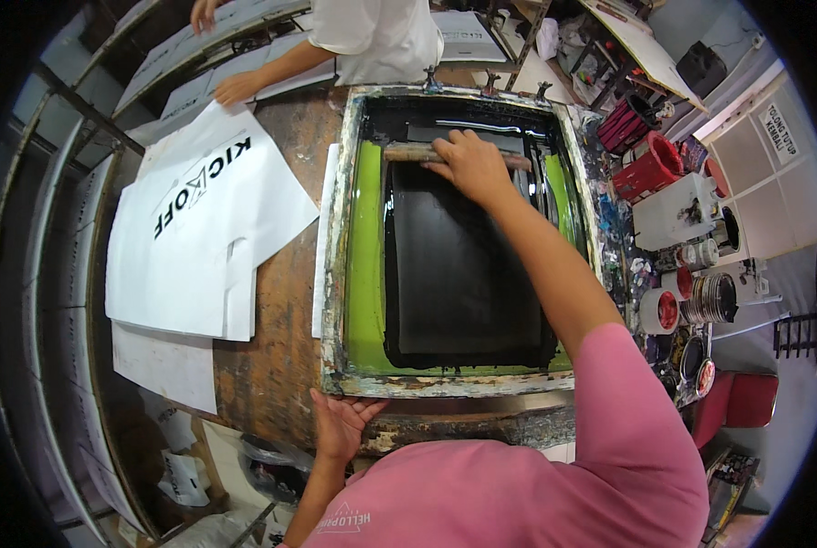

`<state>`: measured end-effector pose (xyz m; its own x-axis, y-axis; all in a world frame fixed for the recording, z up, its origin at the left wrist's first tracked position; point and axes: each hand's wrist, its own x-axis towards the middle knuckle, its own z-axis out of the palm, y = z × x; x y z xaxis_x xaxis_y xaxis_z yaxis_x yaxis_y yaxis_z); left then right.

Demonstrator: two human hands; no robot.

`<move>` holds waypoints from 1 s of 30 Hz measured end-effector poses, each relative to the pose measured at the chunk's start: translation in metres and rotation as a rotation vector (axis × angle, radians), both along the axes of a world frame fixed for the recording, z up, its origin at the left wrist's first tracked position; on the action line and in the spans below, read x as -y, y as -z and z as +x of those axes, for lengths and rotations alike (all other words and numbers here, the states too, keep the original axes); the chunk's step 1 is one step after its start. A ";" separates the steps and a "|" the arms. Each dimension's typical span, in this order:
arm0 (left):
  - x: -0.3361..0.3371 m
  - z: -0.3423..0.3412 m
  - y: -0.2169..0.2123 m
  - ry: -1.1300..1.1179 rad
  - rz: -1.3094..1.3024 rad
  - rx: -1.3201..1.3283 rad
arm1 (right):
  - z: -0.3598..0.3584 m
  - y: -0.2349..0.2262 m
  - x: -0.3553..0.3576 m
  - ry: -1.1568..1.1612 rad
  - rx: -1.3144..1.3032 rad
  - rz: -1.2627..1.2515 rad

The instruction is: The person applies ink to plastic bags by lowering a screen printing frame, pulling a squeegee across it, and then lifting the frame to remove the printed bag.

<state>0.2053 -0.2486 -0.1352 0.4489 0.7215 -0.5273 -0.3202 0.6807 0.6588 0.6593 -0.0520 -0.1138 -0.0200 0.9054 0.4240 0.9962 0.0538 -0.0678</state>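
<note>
My right hand [477, 166] is closed around the wooden handle of a squeegee [408, 153] at the far end of a printing screen [468, 283]. Black ink covers the mesh, with green strips along its sides. The screen's worn, paint-stained frame [333, 274] lies on a wooden table. At the near left corner, my left hand [340, 427] has its palm up and fingers stretched out against the frame's near edge. White paper [321, 219] peeks out along the frame's left side. The squeegee's blade is hidden from view.
White printed sheets [189, 247] lie stacked on the table [285, 365] at left; a co-worker's hand [237, 88] touches their far edge. Clamps [490, 84] stand at the screen's far side. Paint tubs [650, 169] and cans crowd the right. Metal racks [38, 301] hold sheets at far left.
</note>
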 end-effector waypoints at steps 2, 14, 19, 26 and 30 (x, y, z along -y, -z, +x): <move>-0.001 0.000 0.000 0.034 0.015 0.048 | 0.014 -0.007 -0.017 0.012 0.043 -0.030; 0.000 -0.007 0.029 -0.008 0.134 0.227 | -0.110 -0.097 0.222 -0.053 -0.282 -0.556; -0.004 -0.007 0.003 0.054 0.236 0.325 | -0.158 -0.108 0.290 0.014 -0.199 -0.299; -0.040 0.016 -0.109 0.094 0.462 0.640 | -0.155 -0.205 0.261 0.149 0.080 0.250; -0.061 0.047 -0.109 0.231 1.130 -0.260 | -0.137 -0.253 0.224 0.114 0.074 0.406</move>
<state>0.2518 -0.1877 -0.0265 0.6029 0.7532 0.2632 -0.0333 -0.3059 0.9515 0.5222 -0.2764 0.1387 0.0272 0.6633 0.7478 0.9987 -0.0498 0.0079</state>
